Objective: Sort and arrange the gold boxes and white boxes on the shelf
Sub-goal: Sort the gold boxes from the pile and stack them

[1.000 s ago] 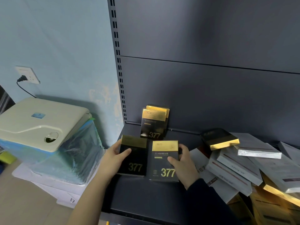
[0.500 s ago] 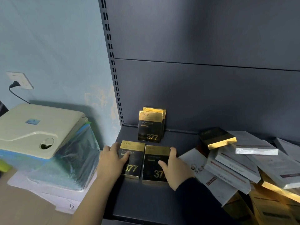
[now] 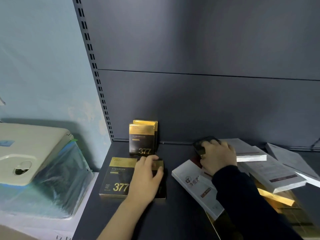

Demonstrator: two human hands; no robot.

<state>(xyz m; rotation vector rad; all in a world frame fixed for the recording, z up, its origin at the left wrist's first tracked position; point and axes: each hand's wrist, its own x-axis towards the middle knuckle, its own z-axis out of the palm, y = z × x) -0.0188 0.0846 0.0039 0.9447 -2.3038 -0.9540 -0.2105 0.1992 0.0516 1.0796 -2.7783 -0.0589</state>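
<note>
Two gold-and-black "377" boxes [image 3: 142,138] stand upright against the back panel of the dark shelf [image 3: 138,220]. In front of them two more lie flat side by side. The left flat box [image 3: 117,177] is uncovered. My left hand [image 3: 145,179] lies on the right flat box [image 3: 160,165], fingers curled over its far edge. My right hand [image 3: 217,159] grips a black-and-gold box [image 3: 203,142] on top of a loose pile of white boxes [image 3: 195,186]. Another gold box [image 3: 275,198] pokes out from under that pile.
Several white boxes [image 3: 270,174] lie overlapping across the right half of the shelf. A cream machine wrapped in blue-tinted plastic [image 3: 34,153] sits left of the shelf, beyond the slotted upright [image 3: 97,80]. Bare shelf surface lies near the front edge.
Both flat boxes now lie on the shelf. My left hand shifted from the left box onto the right one. My right hand left that box and reached right to the black-and-gold box on the pile.
</note>
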